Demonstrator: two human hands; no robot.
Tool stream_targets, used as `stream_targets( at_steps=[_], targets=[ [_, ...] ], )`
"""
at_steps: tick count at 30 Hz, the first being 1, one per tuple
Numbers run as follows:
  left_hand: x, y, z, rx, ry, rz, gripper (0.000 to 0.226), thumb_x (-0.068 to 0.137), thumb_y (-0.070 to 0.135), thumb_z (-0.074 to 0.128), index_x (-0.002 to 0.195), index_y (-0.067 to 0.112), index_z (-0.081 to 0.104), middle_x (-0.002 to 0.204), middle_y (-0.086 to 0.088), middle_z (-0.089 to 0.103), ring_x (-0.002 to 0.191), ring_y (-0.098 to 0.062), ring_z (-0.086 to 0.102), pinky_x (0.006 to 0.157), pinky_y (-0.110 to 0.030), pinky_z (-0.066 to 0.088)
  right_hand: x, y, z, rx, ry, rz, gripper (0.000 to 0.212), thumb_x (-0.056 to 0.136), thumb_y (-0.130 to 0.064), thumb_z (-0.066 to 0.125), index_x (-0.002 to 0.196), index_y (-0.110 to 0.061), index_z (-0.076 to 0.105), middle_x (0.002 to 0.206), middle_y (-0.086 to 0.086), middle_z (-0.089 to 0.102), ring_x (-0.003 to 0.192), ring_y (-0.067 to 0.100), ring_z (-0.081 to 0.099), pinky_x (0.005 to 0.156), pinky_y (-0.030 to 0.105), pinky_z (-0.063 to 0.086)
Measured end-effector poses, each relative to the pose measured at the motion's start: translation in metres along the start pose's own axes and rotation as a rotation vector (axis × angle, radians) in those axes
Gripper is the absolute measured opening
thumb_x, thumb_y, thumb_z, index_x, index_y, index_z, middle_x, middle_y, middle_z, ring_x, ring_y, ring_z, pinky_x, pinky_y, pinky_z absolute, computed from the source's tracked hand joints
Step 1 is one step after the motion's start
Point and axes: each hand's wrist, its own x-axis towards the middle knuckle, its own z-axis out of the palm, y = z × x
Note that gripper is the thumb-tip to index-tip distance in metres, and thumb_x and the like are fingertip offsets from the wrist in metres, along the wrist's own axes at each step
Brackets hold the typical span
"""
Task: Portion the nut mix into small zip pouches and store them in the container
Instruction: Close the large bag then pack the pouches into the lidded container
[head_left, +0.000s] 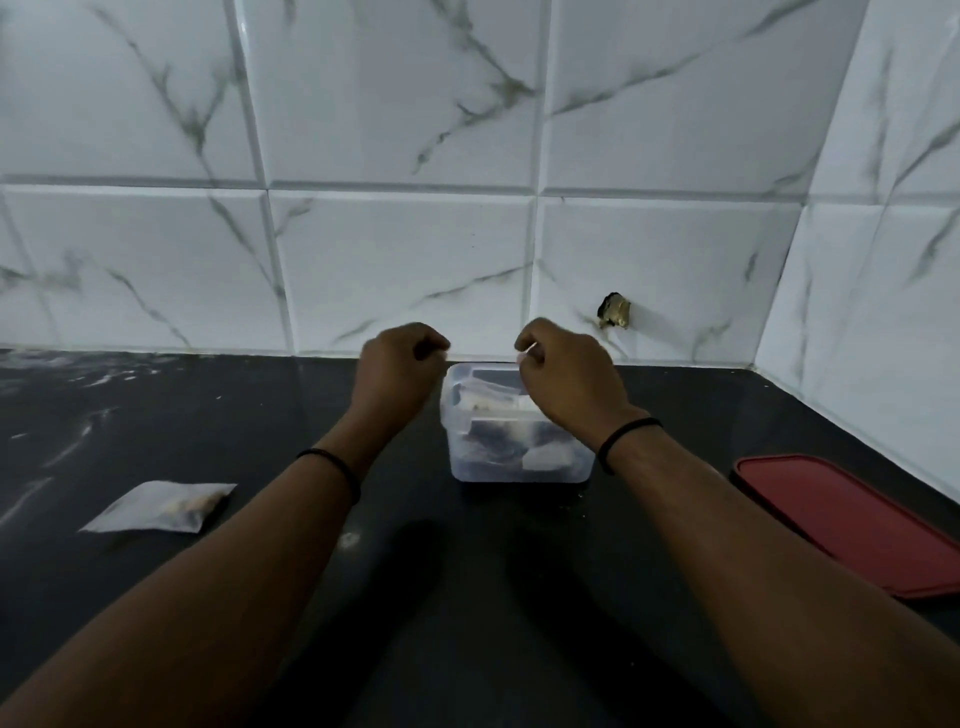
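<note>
Lying nearest, left: a small translucent zip pouch of nut mix (161, 506), flat on the dark stone counter (467, 561).
Right edge: a red rectangular plastic lid (852, 525), laid flat, well apart from the pouch.
Centre: a clear square plastic container (514, 457), uncovered, filled pouches seen inside.
Left hand (397, 371): held above the container's left rim, fingers curled; contents cannot be told.
Right hand (569, 382): fingertips pinched on something thin and pale, unidentifiable, above the container.
Behind: white marbled wall tiles (395, 249).
</note>
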Motion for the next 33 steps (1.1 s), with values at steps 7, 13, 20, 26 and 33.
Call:
stream_targets(
  at_steps=[7, 13, 20, 26, 33],
  targets=[
    [-0.052, -0.093, -0.111, 0.231, 0.247, -0.298, 0.009, 0.086, 0.023, 0.063, 0.089, 0.024, 0.071, 0.087, 0.001, 0.068, 0.081, -0.020, 0.061, 0.070, -0.030, 0.044, -0.044, -0.108, 0.063, 0.396, 0.032, -0.112, 0.005, 0.090, -0.018, 0.061, 0.091, -0.021, 0.065, 0.078, -0.005, 0.068, 0.077, 0.020, 0.066, 0.072, 0.035, 0.053],
    [-0.098, -0.158, -0.173, 0.471, 0.353, -0.554, 0.038, 0.086, 0.034, 0.065, 0.115, 0.010, 0.065, 0.120, -0.018, 0.062, 0.111, -0.038, 0.057, 0.095, -0.047, 0.048, -0.074, -0.180, 0.149, 0.505, -0.310, 0.135, 0.011, 0.090, -0.027, 0.064, 0.087, -0.017, 0.069, 0.089, 0.001, 0.072, 0.089, 0.020, 0.068, 0.079, 0.030, 0.053],
    [-0.095, -0.193, -0.171, 0.560, 0.124, -0.681, 0.056, 0.085, 0.064, 0.050, 0.099, 0.016, 0.075, 0.104, -0.015, 0.070, 0.101, -0.039, 0.063, 0.086, -0.043, 0.053, -0.062, -0.222, 0.192, 0.142, -0.446, 0.165, 0.055, 0.086, -0.064, 0.052, 0.099, -0.014, 0.072, 0.102, 0.006, 0.073, 0.100, 0.029, 0.068, 0.071, 0.031, 0.043],
    [-0.089, -0.196, -0.165, 0.365, 0.160, -0.664, 0.028, 0.087, 0.043, 0.066, 0.105, 0.021, 0.071, 0.110, -0.004, 0.070, 0.106, -0.029, 0.064, 0.093, -0.038, 0.049, -0.055, -0.224, 0.203, 0.082, -0.474, 0.163, 0.058, 0.070, -0.068, 0.056, 0.093, -0.017, 0.071, 0.089, 0.001, 0.073, 0.088, 0.026, 0.070, 0.070, 0.030, 0.048],
    [-0.091, -0.162, -0.157, -0.465, 0.332, -0.484, 0.006, 0.083, 0.009, 0.078, 0.081, 0.012, 0.073, 0.078, -0.008, 0.073, 0.070, -0.017, 0.068, 0.068, -0.033, 0.057, -0.059, -0.205, 0.189, 0.502, -0.222, 0.117, 0.037, 0.081, -0.042, 0.073, 0.112, -0.026, 0.062, 0.112, -0.003, 0.061, 0.102, 0.017, 0.058, 0.087, 0.034, 0.050]
  ],
)
